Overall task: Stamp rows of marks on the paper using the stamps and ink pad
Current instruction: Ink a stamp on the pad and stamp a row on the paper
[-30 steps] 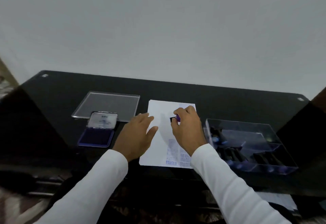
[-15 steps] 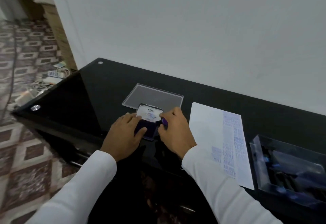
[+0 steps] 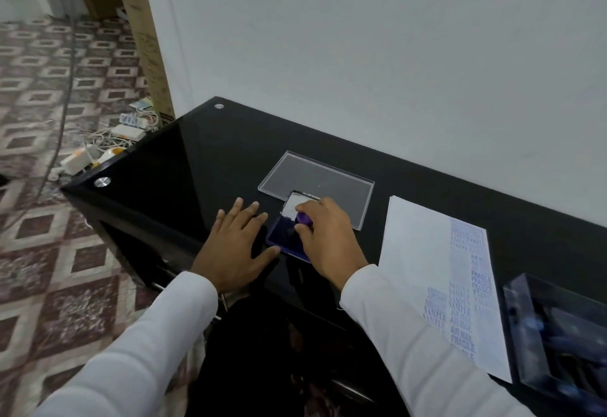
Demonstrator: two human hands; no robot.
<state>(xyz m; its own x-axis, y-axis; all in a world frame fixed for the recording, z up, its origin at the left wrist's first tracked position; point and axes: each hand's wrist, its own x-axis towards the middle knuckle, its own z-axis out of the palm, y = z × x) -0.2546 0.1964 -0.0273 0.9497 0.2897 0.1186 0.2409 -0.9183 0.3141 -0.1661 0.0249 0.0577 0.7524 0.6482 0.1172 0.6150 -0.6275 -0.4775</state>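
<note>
Fingers [image 3: 303, 231] of right hand [image 3: 328, 242] pinch a purple stamp [image 3: 303, 218], held down on the ink pad [image 3: 289, 240]; pad sits open on the black table [image 3: 203, 166], its lid [image 3: 297, 207] tipped up behind; left hand [image 3: 235, 249] lies flat w/ fingers spread, on the table just left of the pad, thumb touching its edge; paper [image 3: 417, 252] to the right, rows of blue marks down its right side; clear tray lid [image 3: 322, 186] behind pad; clear box of stamps [image 3: 558, 334] at far right.
</note>
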